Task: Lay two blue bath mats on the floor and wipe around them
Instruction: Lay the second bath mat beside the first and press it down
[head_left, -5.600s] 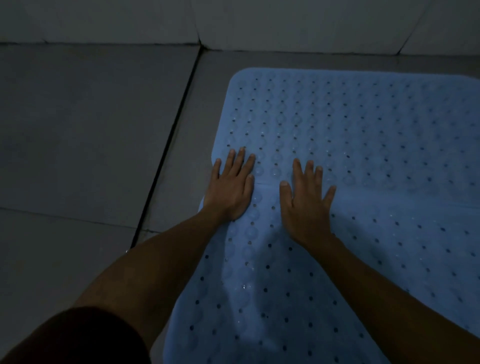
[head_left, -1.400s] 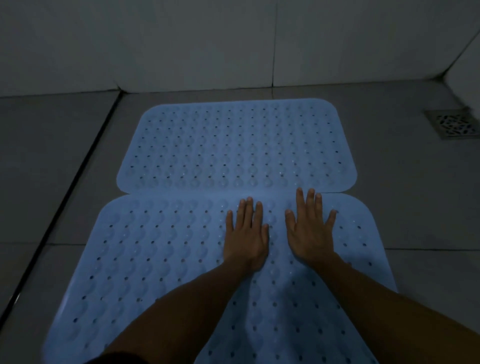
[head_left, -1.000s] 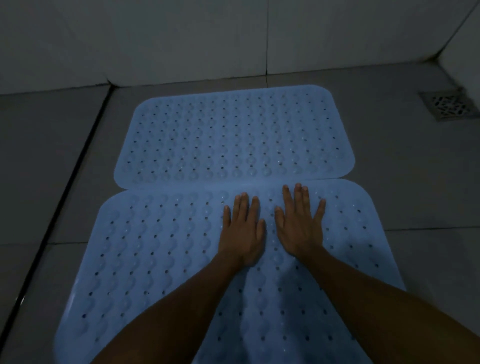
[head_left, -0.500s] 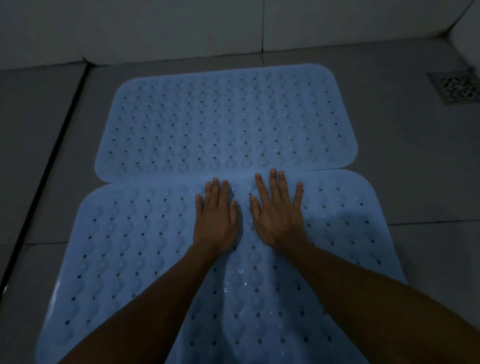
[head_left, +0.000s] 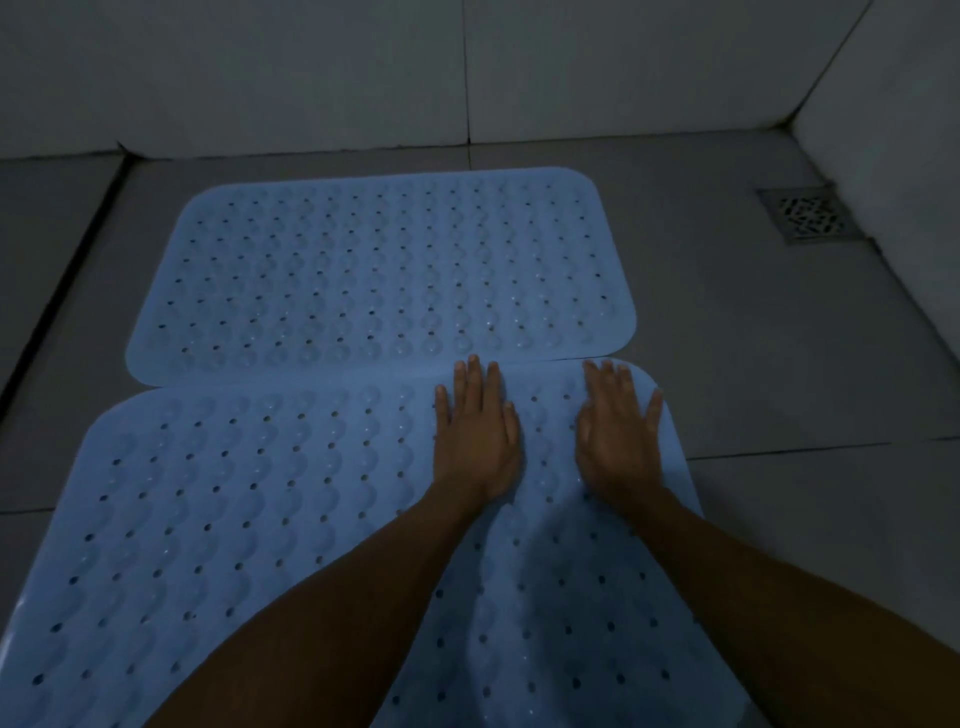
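Head view: two blue mats (head_left: 379, 270); left hand (head_left: 475, 441), right hand (head_left: 618, 436) flat, holding nothing.

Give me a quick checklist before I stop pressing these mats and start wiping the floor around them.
1. Both mats down: ok. The far mat and the near mat lie on the floor.
2. Mats meeting edge to edge: ok, though whether they overlap cannot be told.
3. Near mat flat: cannot tell; the light is dim and the arms hide part of it.
4. Hands free for a cloth: ok. The left hand and right hand press flat on the near mat, holding nothing.
5. Cloth within reach: not ok; none is in view.
6. Floor drain uncovered: ok, apart from both mats.
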